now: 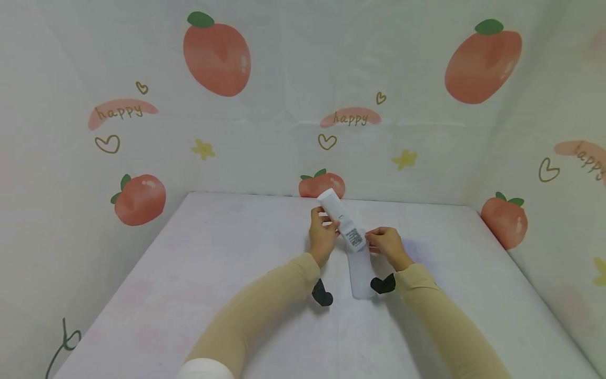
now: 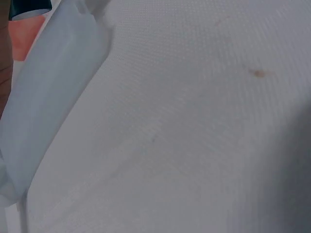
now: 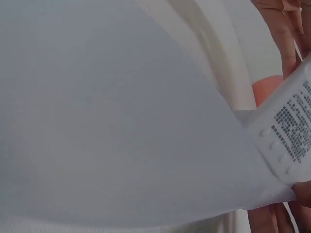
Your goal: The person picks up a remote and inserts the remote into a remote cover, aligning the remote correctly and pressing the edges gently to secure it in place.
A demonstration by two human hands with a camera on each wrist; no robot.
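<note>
My left hand (image 1: 323,237) grips a long white device (image 1: 333,204), remote-like in shape, tilted with its upper end to the left. A block of dark print (image 1: 354,237) covers its lower end; small round bumps (image 3: 274,145) line the device beside the print in the right wrist view. With thumb and fingers, my right hand (image 1: 387,245) pinches the top edge of a frosted, limp plastic sleeve (image 1: 361,276), which hangs below the device. The device's printed end overlaps the sleeve's mouth. In the left wrist view the sleeve (image 2: 53,92) runs along the left side.
A white-covered table (image 1: 227,252) lies beneath both hands. Behind it and at the sides hangs a pale curtain (image 1: 279,68) printed with red fruit and hearts. Black pieces (image 1: 322,293) of the wrist gear stick out below each wrist.
</note>
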